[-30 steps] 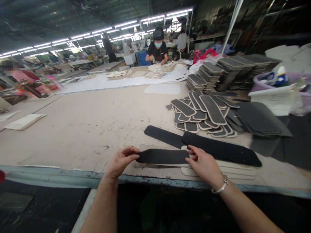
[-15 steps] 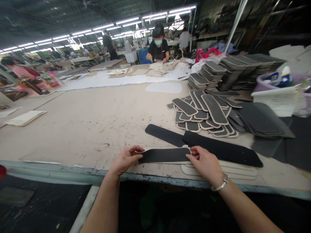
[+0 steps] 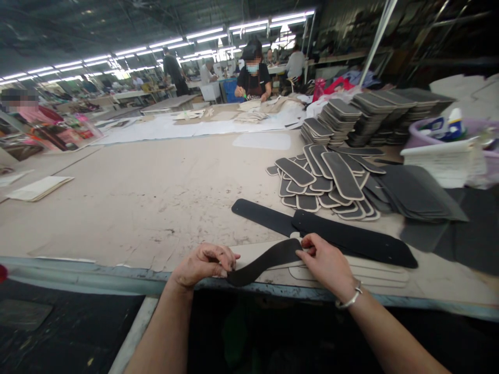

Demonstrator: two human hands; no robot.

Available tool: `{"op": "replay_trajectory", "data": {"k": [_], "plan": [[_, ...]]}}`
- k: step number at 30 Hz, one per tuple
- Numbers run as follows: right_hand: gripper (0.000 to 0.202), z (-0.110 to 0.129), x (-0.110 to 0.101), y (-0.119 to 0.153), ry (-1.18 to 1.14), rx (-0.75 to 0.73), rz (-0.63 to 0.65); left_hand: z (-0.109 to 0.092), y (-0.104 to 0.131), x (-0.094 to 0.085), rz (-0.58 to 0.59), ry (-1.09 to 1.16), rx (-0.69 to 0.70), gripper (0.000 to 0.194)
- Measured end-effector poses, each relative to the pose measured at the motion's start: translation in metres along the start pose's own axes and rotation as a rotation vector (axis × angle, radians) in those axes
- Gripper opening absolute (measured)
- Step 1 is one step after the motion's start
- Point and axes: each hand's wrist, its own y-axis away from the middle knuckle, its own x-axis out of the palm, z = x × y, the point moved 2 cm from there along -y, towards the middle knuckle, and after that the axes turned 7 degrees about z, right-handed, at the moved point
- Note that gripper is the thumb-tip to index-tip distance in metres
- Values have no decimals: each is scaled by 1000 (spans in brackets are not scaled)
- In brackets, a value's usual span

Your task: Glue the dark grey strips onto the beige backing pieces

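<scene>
A dark grey flexible strip [image 3: 265, 262] with rounded ends bends in an S between my two hands. My left hand [image 3: 206, 265] pinches its left end, close to the table's front edge. At the strip's right end, my right hand [image 3: 325, 265] is closed with thumb and fingers on the corner. Beneath the strip lies a beige backing piece [image 3: 251, 251], partly covered. More beige pieces [image 3: 382, 272] are layered under and right of my right hand. Just behind, two black long panels overlap, one [image 3: 351, 236] on top of the other [image 3: 263, 216].
A loose pile of grey pieces with beige rims [image 3: 327, 182] lies at the right, with taller stacks [image 3: 339, 122] behind. Dark sheets [image 3: 417, 192] and a purple basin [image 3: 419, 137] stand farther right. A co-worker [image 3: 253, 78] sits across the table [image 3: 136, 208].
The strip lay flat on the beige piece; its left end is now lifted off and pulled toward me by my left hand. My right hand stays at the right end.
</scene>
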Motion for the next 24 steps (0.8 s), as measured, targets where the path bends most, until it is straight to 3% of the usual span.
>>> {"op": "replay_trajectory", "data": {"k": [6,9,11,13,15,19,21,24], "plan": [[28,-2,0,-3,30,-57,42,-5,-2,9,56,18,-6,23],[23,-1,0,-4,35,-58,42,-5,-4,20,158,-9,-70,29],[17,-2,0,-3,6,-61,24,-5,-5,27,237,5,-109,26],[14,-5,0,-3,-61,-60,19,-4,-7,30,237,44,-111,19],[17,-9,-2,-3,-167,-56,40,-1,-8,26,110,109,-71,12],[22,-16,-5,-3,-316,-67,98,10,-5,5,-290,269,-7,19],[19,-16,-5,-3,-301,-77,92,16,-3,-5,-418,315,-70,23],[14,-14,-3,-2,-167,-105,65,25,0,-15,-515,326,-196,28]]}}
